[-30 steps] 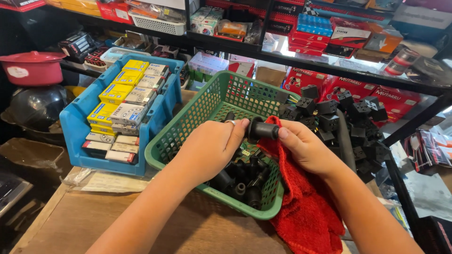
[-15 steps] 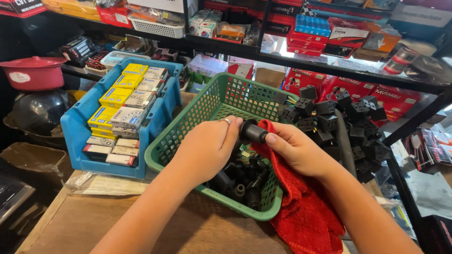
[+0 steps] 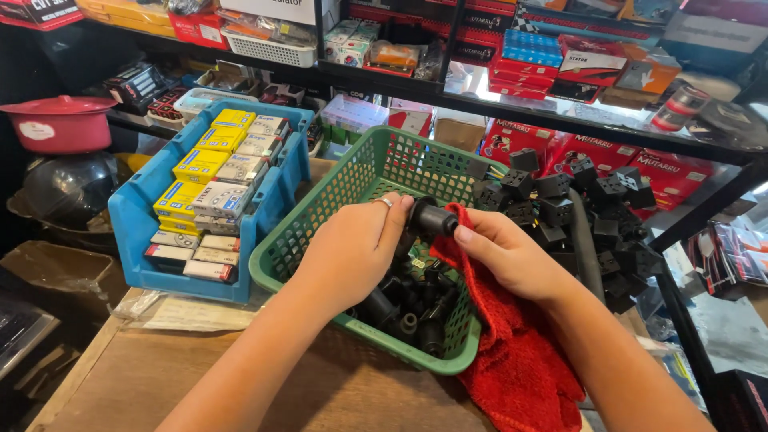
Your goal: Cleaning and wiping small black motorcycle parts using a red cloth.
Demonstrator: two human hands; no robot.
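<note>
My left hand (image 3: 352,248) grips one end of a small black cylindrical part (image 3: 433,220) over the green mesh basket (image 3: 320,216). My right hand (image 3: 504,256) holds a red cloth (image 3: 512,352) against the other end of that part; the cloth drapes over the basket's right rim and down onto the wooden table (image 3: 160,376). Several more black cylindrical parts (image 3: 408,308) lie in the basket's bottom, partly hidden by my left hand.
A blue bin (image 3: 136,216) of small yellow and grey boxes stands left of the basket. A pile of black square connectors (image 3: 576,200) lies to the right. Shelves of red boxes (image 3: 560,144) run behind. A red lidded pot (image 3: 56,124) sits far left.
Both hands have shifted slightly while turning the black part between them; the cloth stays under my right hand. The view has tilted a little.
</note>
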